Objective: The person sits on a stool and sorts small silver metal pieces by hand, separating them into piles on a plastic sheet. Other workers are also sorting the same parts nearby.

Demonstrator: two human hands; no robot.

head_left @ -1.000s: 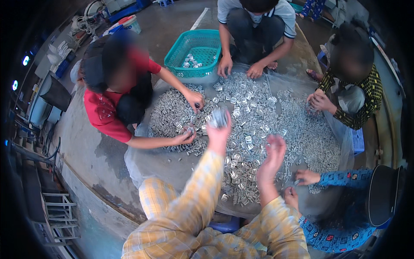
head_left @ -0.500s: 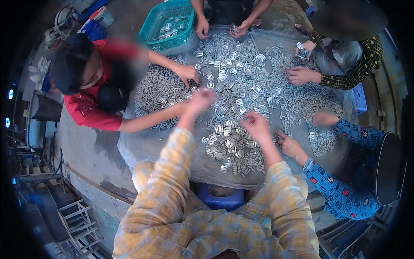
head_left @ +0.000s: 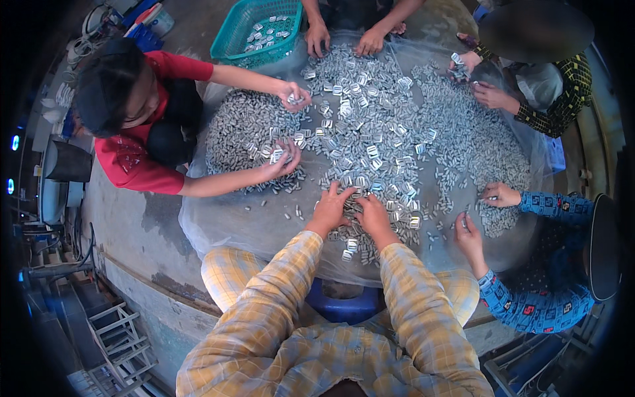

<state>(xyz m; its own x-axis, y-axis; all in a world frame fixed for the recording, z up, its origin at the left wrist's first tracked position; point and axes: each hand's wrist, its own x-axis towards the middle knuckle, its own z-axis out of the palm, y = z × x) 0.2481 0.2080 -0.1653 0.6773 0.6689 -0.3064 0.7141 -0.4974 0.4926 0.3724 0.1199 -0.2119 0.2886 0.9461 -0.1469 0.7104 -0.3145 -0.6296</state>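
Note:
Both my hands are together on the near part of a wide heap of small metal pieces. My left hand [head_left: 332,209] lies palm down with its fingers spread over the pieces. Beside it, my right hand [head_left: 374,217] rests on the same pile, fingers apart and slightly bent, fingertips among the pieces. Shiny square slotted pieces, like buckles [head_left: 372,151], are scattered over many small grey oblong pellets [head_left: 433,109]. A few buckle-like pieces [head_left: 350,246] lie just in front of my hands. What is under my palms is hidden.
A co-worker in red [head_left: 139,159] at the left holds slotted pieces over a pellet pile [head_left: 231,132]. Others' hands work at the far side and right. A teal basket [head_left: 221,49] with slotted pieces stands far left. Translucent sheeting [head_left: 198,228] underlies the heap; a blue stool [head_left: 340,306] is below me.
My hands, which were apart, have come together on the near pile, the left moving right and nearer. The red-sleeved co-worker's hands have separated and now hold slotted pieces.

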